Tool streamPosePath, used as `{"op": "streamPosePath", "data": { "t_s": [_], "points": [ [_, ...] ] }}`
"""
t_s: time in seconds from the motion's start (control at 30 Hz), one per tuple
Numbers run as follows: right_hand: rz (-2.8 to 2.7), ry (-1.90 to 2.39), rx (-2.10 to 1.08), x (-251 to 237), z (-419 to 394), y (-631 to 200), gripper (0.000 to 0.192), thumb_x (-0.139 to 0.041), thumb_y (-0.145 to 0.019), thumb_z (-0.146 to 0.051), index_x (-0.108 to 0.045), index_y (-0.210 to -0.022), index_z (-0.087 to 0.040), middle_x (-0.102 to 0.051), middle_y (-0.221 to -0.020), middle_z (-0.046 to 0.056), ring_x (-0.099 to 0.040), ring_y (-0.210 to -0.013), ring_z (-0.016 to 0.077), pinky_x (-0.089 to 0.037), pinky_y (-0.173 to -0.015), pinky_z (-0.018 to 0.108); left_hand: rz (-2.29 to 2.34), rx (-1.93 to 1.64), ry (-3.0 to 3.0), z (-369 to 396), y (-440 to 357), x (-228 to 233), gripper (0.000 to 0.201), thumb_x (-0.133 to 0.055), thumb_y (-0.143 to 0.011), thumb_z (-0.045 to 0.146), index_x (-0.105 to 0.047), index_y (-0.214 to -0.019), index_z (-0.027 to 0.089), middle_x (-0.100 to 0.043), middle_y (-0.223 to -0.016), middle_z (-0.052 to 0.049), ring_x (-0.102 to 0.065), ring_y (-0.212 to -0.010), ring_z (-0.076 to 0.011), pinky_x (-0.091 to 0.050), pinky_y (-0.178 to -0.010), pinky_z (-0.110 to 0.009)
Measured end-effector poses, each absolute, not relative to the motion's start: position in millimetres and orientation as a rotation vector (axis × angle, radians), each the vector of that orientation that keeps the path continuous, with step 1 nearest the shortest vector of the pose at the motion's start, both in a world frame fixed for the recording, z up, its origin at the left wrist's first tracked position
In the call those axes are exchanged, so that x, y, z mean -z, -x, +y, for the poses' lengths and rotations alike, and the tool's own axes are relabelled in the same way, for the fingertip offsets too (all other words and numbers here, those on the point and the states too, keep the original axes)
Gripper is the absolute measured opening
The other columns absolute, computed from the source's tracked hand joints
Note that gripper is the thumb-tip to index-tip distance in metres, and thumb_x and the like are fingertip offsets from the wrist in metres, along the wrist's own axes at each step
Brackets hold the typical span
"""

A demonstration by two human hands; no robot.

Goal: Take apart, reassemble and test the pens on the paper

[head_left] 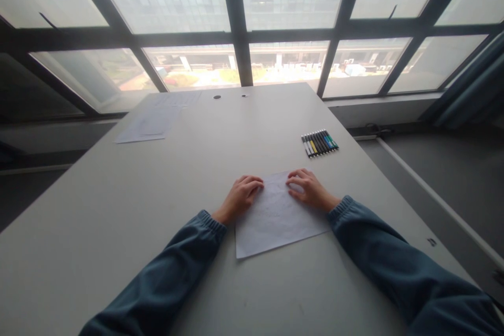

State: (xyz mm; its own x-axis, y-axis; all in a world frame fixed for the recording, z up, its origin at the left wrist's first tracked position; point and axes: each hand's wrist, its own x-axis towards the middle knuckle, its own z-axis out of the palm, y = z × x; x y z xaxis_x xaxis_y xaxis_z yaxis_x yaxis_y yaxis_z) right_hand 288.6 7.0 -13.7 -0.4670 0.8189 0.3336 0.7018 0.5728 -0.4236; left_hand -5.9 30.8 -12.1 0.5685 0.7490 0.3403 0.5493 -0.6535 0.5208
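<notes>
Sheet of paper [275, 218] lay flat on the grey table [98, 220], near its front edge, faint pencil marks on it (too faint to read). Left hand [239, 195] pressed the sheet's far left corner, fingers curled down, gripping nothing. Right hand [308, 188] sat on the far right corner, fingers bent, fingertips on the paper, likewise grasping nothing. Row of marker pens [319, 143] lay at 1 o'clock from the sheet, well apart. More paper sheets [151, 123] at 11 o'clock, by the window.

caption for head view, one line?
Both hands, left hand and right hand, press a paper sheet flat on the table.
</notes>
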Motion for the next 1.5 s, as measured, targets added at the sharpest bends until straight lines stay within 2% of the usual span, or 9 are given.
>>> {"op": "streamPosePath", "data": {
  "t_s": [0.33,0.53,0.8,1.03,1.17,1.23,1.33,1.43,1.5],
  "points": [
    [-2.137,1.169,-0.321,13,10,-291,0.022,-0.065,-0.091,-0.024,-0.069,-0.112,-0.023,-0.067,-0.116,0.009,-0.06,-0.109,0.0245,-0.047,-0.102,0.046,1.039,-0.761,-2.488,33,8,14,0.02,-0.052,-0.096,0.025,-0.072,-0.1,0.024,-0.071,-0.115,-0.007,-0.062,-0.11,-0.0221,-0.05,-0.1,-0.043],
    [-1.882,1.328,-0.204,9,24,-299,0.028,-0.062,-0.09,-0.029,-0.066,-0.117,-0.021,-0.064,-0.117,0.012,-0.057,-0.115,0.028,-0.047,-0.104,0.048,1.044,-0.915,-2.428,33,10,17,0.024,-0.051,-0.095,0.02,-0.068,-0.112,0.024,-0.069,-0.117,-0.007,-0.061,-0.112,-0.022,-0.049,-0.103,-0.043],
    [-1.577,2.019,-0.043,-11,92,-341,0.067,-0.066,-0.082,-0.054,-0.052,-0.139,-0.022,-0.046,-0.143,0.018,-0.043,-0.131,0.0385,-0.038,-0.107,0.057,1.104,-0.993,-2.383,34,12,17,0.022,-0.051,-0.095,0.019,-0.067,-0.11,0.024,-0.068,-0.111,-0.006,-0.061,-0.108,-0.0216,-0.05,-0.1,-0.04],
    [-1.546,2.383,-0.377,-17,148,-362,0.117,-0.067,-0.068,-0.081,-0.016,-0.159,-0.028,-0.002,-0.167,0.021,-0.004,-0.152,0.0479,-0.017,-0.113,0.069,1.107,-0.962,-2.381,35,11,19,0.022,-0.052,-0.092,0.017,-0.069,-0.105,0.023,-0.07,-0.108,-0.006,-0.062,-0.106,-0.0218,-0.051,-0.099,-0.041],
    [-1.545,2.494,-0.502,-14,167,-362,0.135,-0.075,-0.059,-0.08,-0.004,-0.161,-0.029,0.009,-0.167,0.024,0.004,-0.152,0.0507,-0.013,-0.112,0.072,1.11,-0.965,-2.378,35,11,19,0.023,-0.053,-0.09,0.014,-0.069,-0.103,0.023,-0.071,-0.107,-0.006,-0.063,-0.105,-0.0219,-0.052,-0.098,-0.04],
    [-1.494,2.562,-0.549,-14,174,-364,0.141,-0.079,-0.056,-0.078,-0.001,-0.161,-0.026,0.006,-0.166,0.027,-0.003,-0.151,0.0517,-0.015,-0.112,0.072,1.11,-0.966,-2.369,34,11,19,0.023,-0.053,-0.09,0.014,-0.069,-0.103,0.023,-0.071,-0.106,-0.006,-0.063,-0.105,-0.022,-0.051,-0.098,-0.041],
    [-1.431,2.625,-0.578,-13,185,-371,0.142,-0.082,-0.055,-0.072,-0.005,-0.161,-0.018,-0.013,-0.162,0.032,-0.02,-0.149,0.049,-0.02,-0.114,0.066,1.1,-0.952,-2.355,34,10,19,0.022,-0.053,-0.091,0.014,-0.069,-0.104,0.023,-0.071,-0.106,-0.006,-0.063,-0.104,-0.022,-0.051,-0.098,-0.042],
    [-1.382,2.637,-0.483,-13,194,-377,0.137,-0.087,-0.052,-0.063,-0.02,-0.158,-0.007,-0.032,-0.152,0.034,-0.031,-0.144,0.0478,-0.028,-0.114,0.061,1.082,-0.933,-2.353,34,10,19,0.023,-0.052,-0.092,0.015,-0.069,-0.104,0.024,-0.07,-0.106,-0.006,-0.063,-0.104,-0.0219,-0.051,-0.098,-0.042],
    [-1.377,2.605,-0.414,-13,197,-379,0.126,-0.089,-0.05,-0.055,-0.034,-0.152,-0.006,-0.04,-0.146,0.033,-0.037,-0.139,0.0486,-0.034,-0.11,0.062,1.078,-0.927,-2.354,34,10,20,0.023,-0.052,-0.092,0.015,-0.069,-0.104,0.024,-0.071,-0.106,-0.006,-0.063,-0.104,-0.0219,-0.051,-0.098,-0.041]
  ]
}}
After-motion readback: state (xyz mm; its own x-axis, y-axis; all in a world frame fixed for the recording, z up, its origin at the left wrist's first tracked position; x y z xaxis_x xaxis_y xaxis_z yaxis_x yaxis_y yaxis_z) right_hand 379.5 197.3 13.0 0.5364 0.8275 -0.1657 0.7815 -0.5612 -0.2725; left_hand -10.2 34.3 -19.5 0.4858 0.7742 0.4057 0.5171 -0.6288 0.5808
